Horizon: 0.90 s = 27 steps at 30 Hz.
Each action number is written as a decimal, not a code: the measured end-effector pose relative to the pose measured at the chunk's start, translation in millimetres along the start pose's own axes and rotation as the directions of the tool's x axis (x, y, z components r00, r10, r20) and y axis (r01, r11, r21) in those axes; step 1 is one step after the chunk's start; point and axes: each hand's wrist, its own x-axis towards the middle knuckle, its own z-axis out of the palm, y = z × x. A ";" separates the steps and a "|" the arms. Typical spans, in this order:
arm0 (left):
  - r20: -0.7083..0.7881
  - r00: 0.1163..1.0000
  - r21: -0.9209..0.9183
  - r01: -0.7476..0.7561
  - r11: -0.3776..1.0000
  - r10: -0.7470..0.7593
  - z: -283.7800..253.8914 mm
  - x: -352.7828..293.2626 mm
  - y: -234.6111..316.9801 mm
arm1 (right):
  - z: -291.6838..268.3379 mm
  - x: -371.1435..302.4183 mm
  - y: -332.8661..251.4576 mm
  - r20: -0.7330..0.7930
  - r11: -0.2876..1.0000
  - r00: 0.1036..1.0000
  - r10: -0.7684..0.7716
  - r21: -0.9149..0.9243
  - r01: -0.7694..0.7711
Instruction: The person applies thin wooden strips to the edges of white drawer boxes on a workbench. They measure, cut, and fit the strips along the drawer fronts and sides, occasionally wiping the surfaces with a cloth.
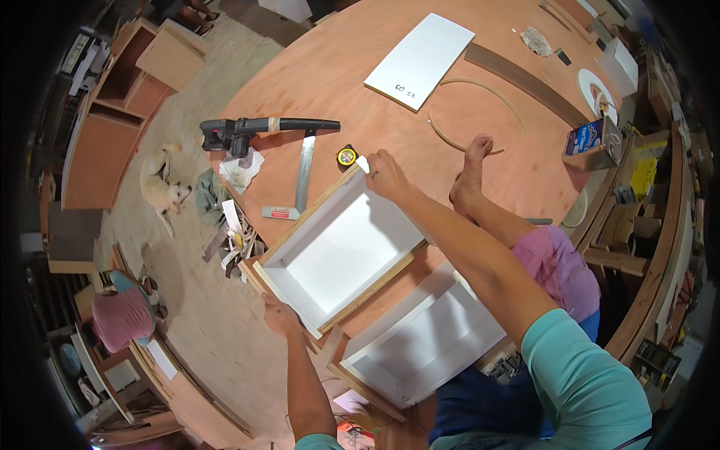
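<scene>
A shallow wooden drawer [337, 240] with a white inside and raw plywood edges lies tilted on the reddish worktable, open side up. At its near left corner, beside the brown front board, my left hand [280, 316] is closed on the edge. My right hand [385, 175] grips the far corner, where a small white end pokes out by the fingers. A second white-lined drawer [427, 337] stands close by on the near right. Just past my right hand lies a yellow and black tape measure [346, 156]. A metal try square [304, 176] lies left of it.
A black cordless blower [247, 127] lies at the table's left edge by a crumpled white cloth [241, 170]. Farther back are a white panel [420, 60] and a curled edging strip [517, 109]. A bare foot [474, 161] rests on the table. A dog [163, 187] lies on the floor.
</scene>
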 end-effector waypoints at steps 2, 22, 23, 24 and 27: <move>0.004 1.000 0.021 0.020 1.000 -0.021 -1.7 1.4 2.3 | 3.9 15.6 -1.1 0.036 1.000 0.999 0.015 -0.027 -0.014; 0.075 0.989 0.024 0.130 0.991 -0.131 -2.8 8.2 0.8 | -58.0 -68.4 58.2 0.600 0.968 0.783 0.163 -0.250 -0.010; 0.071 0.988 0.026 0.132 0.991 -0.134 -1.8 8.2 1.8 | -65.3 -81.9 65.3 0.630 0.971 0.757 0.176 -0.236 -0.029; 0.065 0.988 0.035 0.138 0.990 -0.140 -1.1 8.0 -1.3 | -68.9 -92.2 57.7 0.632 0.960 0.726 0.272 -0.230 -0.160; 0.055 0.987 0.045 0.146 0.988 -0.149 -0.7 7.1 -8.0 | -78.7 -103.5 20.7 0.606 0.886 0.652 0.455 -0.232 -0.402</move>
